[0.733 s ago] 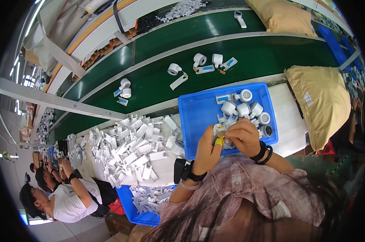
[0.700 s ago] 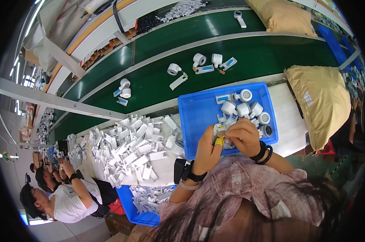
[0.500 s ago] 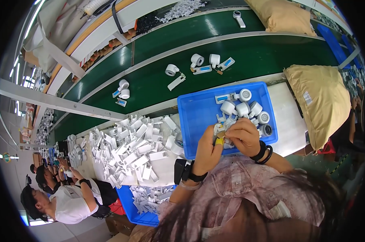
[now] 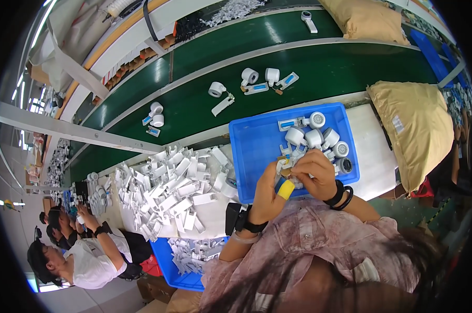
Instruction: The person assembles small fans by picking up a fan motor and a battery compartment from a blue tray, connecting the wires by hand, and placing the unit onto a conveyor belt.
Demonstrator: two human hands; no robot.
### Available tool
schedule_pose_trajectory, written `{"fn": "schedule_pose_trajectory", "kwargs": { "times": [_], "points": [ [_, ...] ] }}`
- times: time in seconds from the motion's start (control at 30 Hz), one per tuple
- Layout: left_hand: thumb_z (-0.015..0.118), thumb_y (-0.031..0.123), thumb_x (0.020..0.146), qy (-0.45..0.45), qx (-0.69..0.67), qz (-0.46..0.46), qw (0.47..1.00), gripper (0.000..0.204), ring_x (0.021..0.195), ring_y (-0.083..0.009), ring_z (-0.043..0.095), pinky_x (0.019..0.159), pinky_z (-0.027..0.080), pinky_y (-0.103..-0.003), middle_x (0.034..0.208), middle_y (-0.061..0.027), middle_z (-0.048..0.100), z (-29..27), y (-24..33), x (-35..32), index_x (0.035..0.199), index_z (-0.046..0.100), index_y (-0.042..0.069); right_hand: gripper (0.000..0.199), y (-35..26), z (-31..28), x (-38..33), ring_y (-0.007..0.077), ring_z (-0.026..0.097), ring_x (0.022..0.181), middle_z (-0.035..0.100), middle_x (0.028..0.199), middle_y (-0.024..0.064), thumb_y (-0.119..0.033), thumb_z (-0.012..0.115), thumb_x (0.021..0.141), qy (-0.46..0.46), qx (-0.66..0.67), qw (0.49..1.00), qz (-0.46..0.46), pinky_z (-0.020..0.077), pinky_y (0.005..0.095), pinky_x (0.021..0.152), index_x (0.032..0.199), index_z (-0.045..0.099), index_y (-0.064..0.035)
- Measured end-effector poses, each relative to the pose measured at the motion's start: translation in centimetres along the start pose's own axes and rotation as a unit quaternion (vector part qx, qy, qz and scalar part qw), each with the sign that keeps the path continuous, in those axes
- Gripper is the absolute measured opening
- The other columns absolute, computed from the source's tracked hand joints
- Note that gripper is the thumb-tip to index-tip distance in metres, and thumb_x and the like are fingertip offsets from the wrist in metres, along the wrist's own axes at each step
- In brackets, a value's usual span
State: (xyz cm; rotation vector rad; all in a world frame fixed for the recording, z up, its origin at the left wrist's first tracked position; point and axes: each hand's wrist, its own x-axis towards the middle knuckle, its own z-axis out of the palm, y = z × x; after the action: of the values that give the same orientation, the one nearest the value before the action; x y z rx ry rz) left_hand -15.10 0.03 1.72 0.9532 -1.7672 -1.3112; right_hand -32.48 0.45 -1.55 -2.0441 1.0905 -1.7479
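My left hand [image 4: 270,194] and my right hand [image 4: 316,172] come together over the front edge of a blue bin [image 4: 252,148]. Both are closed on a small white part with a tan piece [image 4: 286,166], mostly covered by the fingers, so its kind is unclear. A yellow wrap [image 4: 286,189] with a dark blue end circles my left thumb. Beyond my hands in the bin lie several white round-headed units [image 4: 314,138], some with grilles. One has a blue-striped handle piece [image 4: 288,124].
Left of the bin, white plastic housings [image 4: 170,182] are heaped on the bench, above another blue bin [image 4: 179,281] of white parts. A green conveyor [image 4: 194,117] carries similar units behind. Tan sacks [image 4: 415,133] stand right. Co-workers [image 4: 87,255] sit at far left.
The units on the nearer conveyor have shifted slightly left. My left thumb has turned, showing more of its yellow wrap. Both hands keep hold of the small part.
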Motion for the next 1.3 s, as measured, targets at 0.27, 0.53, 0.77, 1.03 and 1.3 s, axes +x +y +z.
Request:
{"fn": "schedule_pose_trajectory", "kwargs": {
  "times": [0.27, 0.53, 0.77, 1.03, 1.3],
  "points": [
    [0.049, 0.01, 0.093, 0.025, -0.008, -0.006, 1.0, 0.029, 0.078, -0.0257, 0.06, 0.07, 0.047, -0.033, 0.093, -0.016, 0.06, 0.6, -1.4, 0.0, 0.12, 0.048, -0.002, 0.026, 0.0, -0.3, 0.2, 0.0247, 0.056, 0.077, 0.062, 0.086, 0.0048, 0.002, 0.074, 0.067, -0.009, -0.008, 1.0, 0.002, 0.0434, 0.0343, 0.07, 0.089, 0.068, -0.0086],
    [0.049, 0.011, 0.094, 0.085, 0.019, -0.001, 0.996, 0.02, 0.062, -0.0184, 0.056, 0.055, 0.043, -0.03, 0.073, -0.0092, 0.057, 0.7, -1.3, 0.6, 0.11, 0.053, -0.001, 0.026, 0.0, 0.3, 0.8, 0.0247, 0.055, 0.077, 0.061, 0.086, 0.0041, 0.001, 0.074, 0.066, -0.019, -0.036, 0.999, -0.006, 0.0433, 0.0352, 0.072, 0.09, 0.067, -0.0081],
    [0.052, 0.014, 0.093, 0.043, 0.135, 0.044, 0.989, 0.018, 0.079, -0.0275, 0.059, 0.071, 0.046, -0.035, 0.088, -0.015, 0.059, -1.5, -1.6, 3.8, 0.106, 0.058, 0.001, 0.017, 1.9, 0.5, 2.4, 0.0258, 0.058, 0.075, 0.06, 0.081, 0.0085, 0.004, 0.071, 0.072, -0.039, 0.004, 0.998, 0.055, 0.0454, 0.0333, 0.068, 0.083, 0.063, -0.005],
    [0.062, 0.01, 0.083, 0.127, 0.244, -0.039, 0.961, 0.035, 0.104, -0.0361, 0.056, 0.09, 0.044, -0.041, 0.112, -0.0175, 0.059, -14.3, -11.4, 12.0, 0.116, 0.057, -0.001, 0.008, 12.0, -5.0, 10.5, 0.0115, 0.06, 0.078, 0.058, 0.085, 0.0033, 0.007, 0.059, 0.086, 0.043, 0.136, 0.962, 0.235, 0.0486, 0.0237, 0.073, 0.089, 0.057, -0.0007],
    [0.072, 0.017, 0.068, 0.183, 0.6, 0.0, 0.778, 0.064, 0.118, -0.0354, 0.047, 0.098, 0.04, -0.047, 0.126, -0.0169, 0.051, -22.6, -25.6, 20.9, 0.126, 0.047, 0.003, 0.003, 31.3, -9.2, 11.7, 0.0135, 0.064, 0.068, 0.065, 0.076, 0.0081, 0.0, 0.063, 0.084, -0.046, -0.042, 0.948, 0.313, 0.0509, 0.0272, 0.063, 0.085, 0.061, 0.0011]
  ]
}}
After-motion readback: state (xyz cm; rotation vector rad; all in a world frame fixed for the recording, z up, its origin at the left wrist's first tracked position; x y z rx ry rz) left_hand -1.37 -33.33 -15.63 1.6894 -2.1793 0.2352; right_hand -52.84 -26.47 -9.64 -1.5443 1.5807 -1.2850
